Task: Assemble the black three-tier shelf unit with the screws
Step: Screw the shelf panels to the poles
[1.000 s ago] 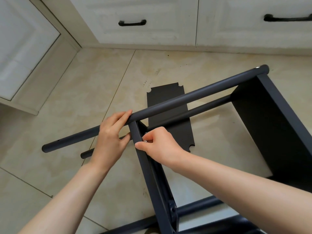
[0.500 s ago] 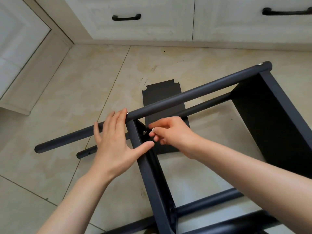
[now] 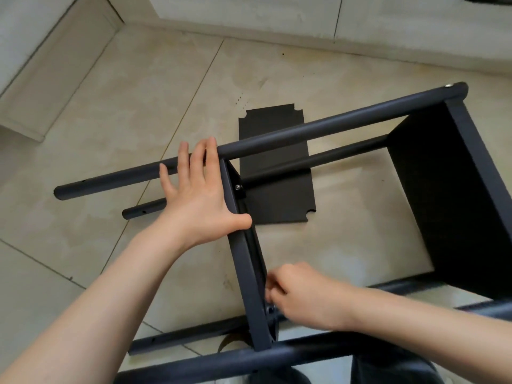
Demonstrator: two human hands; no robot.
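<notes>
The black shelf unit lies on its side on the tiled floor. Its top pole (image 3: 332, 126) runs from left to upper right. The middle shelf panel (image 3: 246, 273) stands on edge between the poles. My left hand (image 3: 199, 198) lies flat against this panel's far end and the pole, with the thumb across the panel's edge. A silver screw (image 3: 237, 187) sits in the far corner bracket. My right hand (image 3: 302, 297) has curled fingers pinching at a screw in the near corner bracket, and the screw is mostly hidden. An end panel (image 3: 457, 189) is fixed at the right.
A loose black shelf panel (image 3: 277, 189) lies flat on the floor under the frame. White cabinets (image 3: 277, 18) line the back and the left side (image 3: 41, 51). Two more poles (image 3: 194, 336) cross near me. My legs (image 3: 388, 370) show at the bottom edge.
My right hand left the far corner screw and came down to the near corner of the middle panel. My left hand flattened against the panel and pole. The view tilted downward.
</notes>
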